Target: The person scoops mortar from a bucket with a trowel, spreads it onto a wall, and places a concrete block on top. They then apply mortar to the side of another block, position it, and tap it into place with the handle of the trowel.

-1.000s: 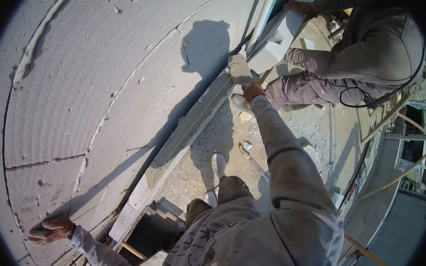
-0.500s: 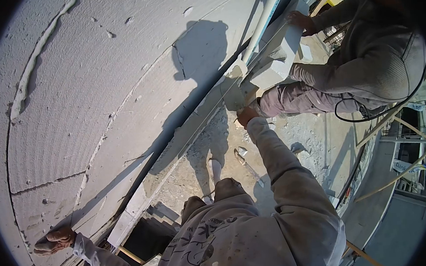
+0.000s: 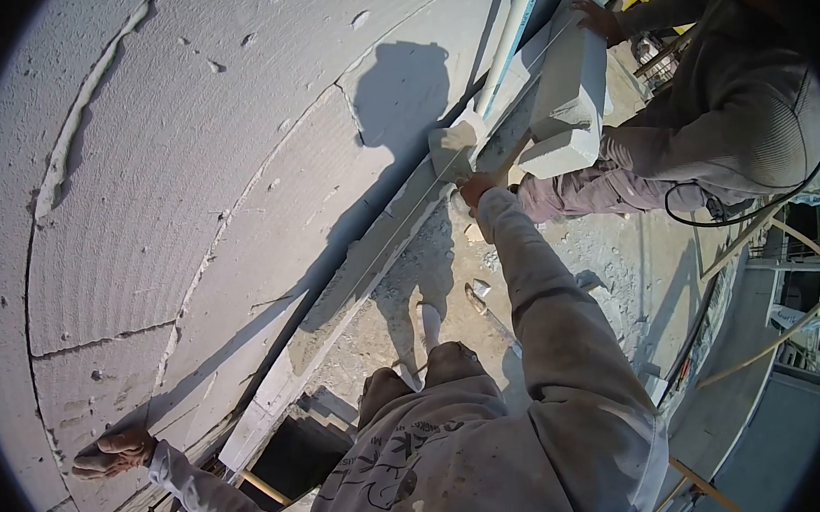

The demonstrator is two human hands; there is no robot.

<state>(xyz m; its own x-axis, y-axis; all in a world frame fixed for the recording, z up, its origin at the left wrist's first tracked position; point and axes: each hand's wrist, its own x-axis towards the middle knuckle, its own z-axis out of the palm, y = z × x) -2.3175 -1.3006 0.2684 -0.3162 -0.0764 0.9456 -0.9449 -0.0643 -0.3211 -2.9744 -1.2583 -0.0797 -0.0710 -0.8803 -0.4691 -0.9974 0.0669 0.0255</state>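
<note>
My left hand rests against the lower part of the pale block wall, with its fingers extended and nothing visible in them. My right hand is closed around a trowel, its handle mostly hidden by the fingers. The grey trowel blade lies over the top of the narrow low course of blocks, close to a thin string. Mortar coats part of that course. A dark gap separates the course from the wall.
At the right a co-worker holds a pale block over the course. A white-and-blue pipe or level leans beyond my trowel. Rubble and a tool lie on the floor. Wooden braces stand at right.
My right hand and the trowel have moved up along the course, and the blade has tilted onto its top. The co-worker's block has shifted and turned. My left hand remains on the wall.
</note>
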